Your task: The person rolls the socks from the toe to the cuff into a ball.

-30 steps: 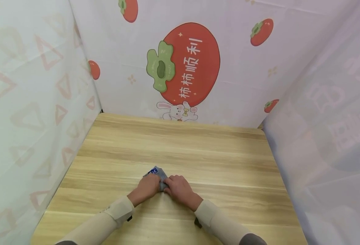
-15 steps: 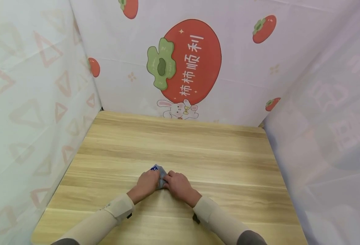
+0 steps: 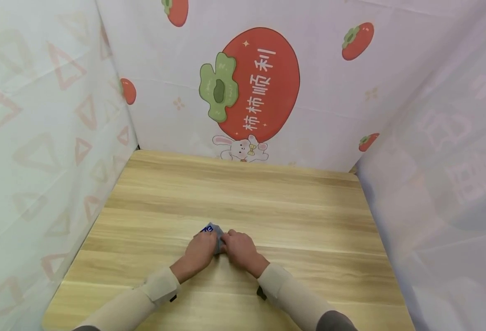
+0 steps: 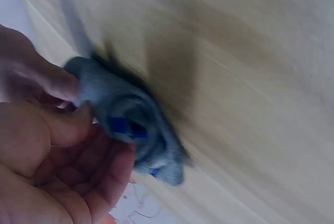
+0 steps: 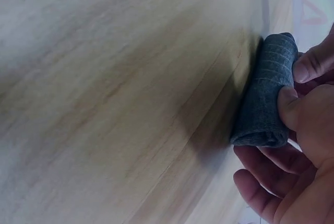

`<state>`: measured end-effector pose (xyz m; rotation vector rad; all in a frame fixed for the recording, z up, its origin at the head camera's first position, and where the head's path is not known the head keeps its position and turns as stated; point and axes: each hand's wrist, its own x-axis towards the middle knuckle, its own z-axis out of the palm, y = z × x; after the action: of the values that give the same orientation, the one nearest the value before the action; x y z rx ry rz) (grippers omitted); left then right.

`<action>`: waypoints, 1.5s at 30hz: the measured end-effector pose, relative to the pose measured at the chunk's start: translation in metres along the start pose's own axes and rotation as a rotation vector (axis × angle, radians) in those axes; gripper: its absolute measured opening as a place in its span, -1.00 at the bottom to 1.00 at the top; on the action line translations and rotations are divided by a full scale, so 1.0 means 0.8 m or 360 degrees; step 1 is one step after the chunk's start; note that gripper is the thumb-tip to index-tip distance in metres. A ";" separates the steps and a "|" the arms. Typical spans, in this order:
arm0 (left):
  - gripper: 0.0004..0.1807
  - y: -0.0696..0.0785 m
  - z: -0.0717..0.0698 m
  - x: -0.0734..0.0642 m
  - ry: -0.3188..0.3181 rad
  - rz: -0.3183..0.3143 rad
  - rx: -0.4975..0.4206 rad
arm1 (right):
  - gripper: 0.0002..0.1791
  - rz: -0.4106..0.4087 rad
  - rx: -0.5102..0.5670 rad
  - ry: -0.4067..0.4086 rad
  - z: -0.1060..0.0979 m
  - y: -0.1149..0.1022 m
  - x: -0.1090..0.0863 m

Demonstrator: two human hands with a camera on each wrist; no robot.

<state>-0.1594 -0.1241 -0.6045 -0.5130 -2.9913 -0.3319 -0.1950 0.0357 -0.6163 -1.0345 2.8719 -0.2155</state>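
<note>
A grey-blue knitted sock [image 3: 218, 239], rolled into a compact bundle, lies between both hands over the table. Ribbed lines cross the sock [image 5: 266, 83] in the right wrist view, and its rolled end faces the camera. Dark blue printed patches show on the sock [image 4: 141, 114] in the left wrist view. My left hand [image 3: 201, 249] pinches its left part between thumb and fingers. From the other side my right hand [image 3: 241, 249] holds it, with the thumb pressed on the roll and fingers beneath. The fingers hide much of the sock in the head view.
The wood-grain table [image 3: 267, 202] stretches around the hands. A white cloth [image 3: 164, 124] printed with red persimmons hangs behind it, and pale printed sheets [image 3: 40, 151] close off both sides. Long beige sleeves cover the forearms.
Both hands stay on the sock and shift slightly. The printed lettering on its far end gets covered by the left hand, then shows more again. The right hand sits marginally farther up.
</note>
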 end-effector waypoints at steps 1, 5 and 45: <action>-0.80 0.003 0.000 -0.002 0.0019 0.0025 0.0018 | -0.78 0.0027 0.0023 0.0007 0.000 0.000 0.001; -0.74 0.012 0.001 -0.005 0.0044 0.0050 0.0171 | -0.75 0.0091 0.0052 0.0090 -0.001 0.001 0.004; -0.77 0.008 0.015 -0.006 -0.0002 0.0070 0.0354 | -0.66 0.0049 0.0034 -0.0017 0.005 -0.003 -0.003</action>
<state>-0.1531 -0.1171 -0.6154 -0.5534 -2.9616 0.0056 -0.1913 0.0349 -0.6200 -0.9838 2.8674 -0.2377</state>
